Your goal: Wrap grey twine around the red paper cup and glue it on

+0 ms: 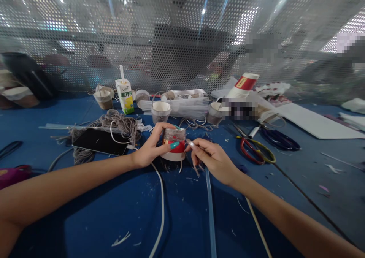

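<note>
My left hand (149, 147) grips a red-and-white paper cup (173, 146) whose upper part is wound with grey-brown string. The cup stands upside down on the blue table (114, 212). My right hand (212, 157) sits just right of the cup, fingers pinched near its side, apparently on a thin strand I cannot make out clearly. A tangle of the same string (119, 125) lies to the left behind the cup.
A black phone (99, 141) lies left of the cup. Scissors (256, 149) lie to the right, a drink carton (124, 94) and several paper cups (160, 111) stand behind. A perforated metal screen (182, 30) closes the back. A white cable (161, 208) runs forward.
</note>
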Demonstrator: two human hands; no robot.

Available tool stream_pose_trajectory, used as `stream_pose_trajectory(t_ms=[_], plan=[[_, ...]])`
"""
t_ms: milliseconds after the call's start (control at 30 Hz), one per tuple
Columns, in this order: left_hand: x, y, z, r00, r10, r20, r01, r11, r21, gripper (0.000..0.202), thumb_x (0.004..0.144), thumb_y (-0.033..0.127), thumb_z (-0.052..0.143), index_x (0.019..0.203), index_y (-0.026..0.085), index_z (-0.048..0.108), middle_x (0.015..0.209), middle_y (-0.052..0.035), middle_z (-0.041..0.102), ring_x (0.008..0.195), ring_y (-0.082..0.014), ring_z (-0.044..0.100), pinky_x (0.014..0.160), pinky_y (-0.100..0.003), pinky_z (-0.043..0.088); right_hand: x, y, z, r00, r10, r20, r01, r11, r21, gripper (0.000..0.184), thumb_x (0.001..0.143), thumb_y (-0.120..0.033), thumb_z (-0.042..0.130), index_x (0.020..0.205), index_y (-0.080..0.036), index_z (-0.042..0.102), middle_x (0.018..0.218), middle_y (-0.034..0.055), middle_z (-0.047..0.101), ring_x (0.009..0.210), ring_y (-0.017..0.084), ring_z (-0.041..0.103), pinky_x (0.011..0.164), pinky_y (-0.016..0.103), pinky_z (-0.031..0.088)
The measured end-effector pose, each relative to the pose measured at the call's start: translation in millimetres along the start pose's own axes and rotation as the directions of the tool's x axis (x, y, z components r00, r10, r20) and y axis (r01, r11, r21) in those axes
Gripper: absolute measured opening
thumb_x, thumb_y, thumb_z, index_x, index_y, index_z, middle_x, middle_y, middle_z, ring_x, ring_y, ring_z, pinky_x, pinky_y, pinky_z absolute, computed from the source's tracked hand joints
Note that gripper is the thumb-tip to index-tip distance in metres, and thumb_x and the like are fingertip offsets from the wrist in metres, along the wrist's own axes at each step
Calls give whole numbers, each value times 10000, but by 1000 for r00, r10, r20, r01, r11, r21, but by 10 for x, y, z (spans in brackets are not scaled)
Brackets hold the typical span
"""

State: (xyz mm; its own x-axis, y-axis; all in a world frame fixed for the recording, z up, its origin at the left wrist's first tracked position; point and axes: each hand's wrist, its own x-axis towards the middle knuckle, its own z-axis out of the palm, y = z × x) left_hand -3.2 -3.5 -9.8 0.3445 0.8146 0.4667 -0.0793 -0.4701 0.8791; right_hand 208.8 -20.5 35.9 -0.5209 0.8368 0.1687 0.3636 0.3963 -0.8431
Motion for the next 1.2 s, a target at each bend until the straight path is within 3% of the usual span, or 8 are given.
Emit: stream_pose_trajectory(t_ms=[167, 433, 833, 1200], plan=[[-1, 31, 1, 1000, 2, 22, -3, 1000, 17, 504, 753, 350, 677, 1159, 216, 411, 1182, -91, 456, 1165, -264, 442, 1015, -424, 358, 0, 7, 11, 1000, 2, 2, -2, 1000, -6, 299, 938, -416, 442, 764, -186, 518, 548, -37, 544, 478, 90, 520, 507, 232, 410], [0, -65, -41, 995, 86, 43, -84, 995, -50, 429, 800, 403, 467, 1190, 224, 483, 1223, -81, 455, 1199, -302, 407, 1040, -478, 307, 4, 3, 13, 1000, -8, -23, 7, 1000, -19, 329, 948, -449, 420, 798, -185, 547, 538, -33, 544, 493, 100, 509, 521, 240, 405], [4, -106, -45, 998, 48, 39, -47, 999, -19, 431, 800, 345, 450, 1219, 252, 485, 1231, -68, 468, 1203, -289, 406, 1051, -465, 287, 9, 34, 12, 999, -15, -30, 14, 999, -37, 342, 951, -458, 407, 804, -183, 549, 538, -34, 546, 494, 99, 489, 517, 245, 380], [1, -42, -35, 998, 48, 37, -47, 998, -39, 458, 777, 386, 444, 1207, 238, 487, 1226, -78, 472, 1204, -304, 400, 1042, -477, 290, 19, 35, 5, 999, -12, -37, 11, 999, -30, 358, 951, -479, 399, 800, -189, 542, 535, -36, 543, 491, 102, 495, 525, 248, 395]])
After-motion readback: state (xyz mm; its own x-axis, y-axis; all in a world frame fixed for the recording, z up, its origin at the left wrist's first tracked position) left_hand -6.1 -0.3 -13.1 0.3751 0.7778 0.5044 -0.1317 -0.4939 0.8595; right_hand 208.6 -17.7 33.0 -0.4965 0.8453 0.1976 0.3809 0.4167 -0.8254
